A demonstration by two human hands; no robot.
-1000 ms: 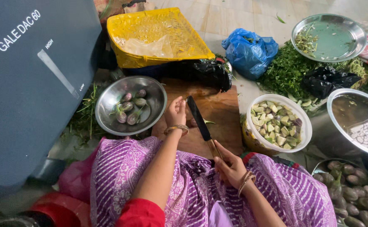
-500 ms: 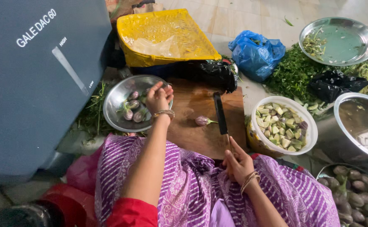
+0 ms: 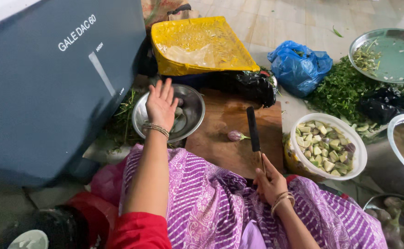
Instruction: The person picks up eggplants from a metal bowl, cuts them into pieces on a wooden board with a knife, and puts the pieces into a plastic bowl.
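Observation:
My left hand (image 3: pixel 161 105) hovers flat over a steel bowl (image 3: pixel 193 108) of small eggplants, fingers spread, holding nothing that I can see. My right hand (image 3: pixel 269 183) grips the handle of a black-bladed knife (image 3: pixel 253 128), whose blade lies across the wooden cutting board (image 3: pixel 220 143). One small purple eggplant (image 3: pixel 235 135) lies on the board just left of the blade. A white bowl (image 3: pixel 324 147) of cut eggplant pieces stands to the right of the board.
A big dark grey appliance (image 3: pixel 50 87) fills the left. A yellow tray (image 3: pixel 197 44) and black bag (image 3: pixel 248 85) sit behind the board. A blue bag (image 3: pixel 298 64), greens (image 3: pixel 340 87) and steel plates (image 3: pixel 386 53) lie at the right, whole eggplants (image 3: pixel 400 219) at bottom right.
My left hand has moved from the board leftward over the steel bowl. An eggplant now lies on the board. The knife stays on the board in my right hand.

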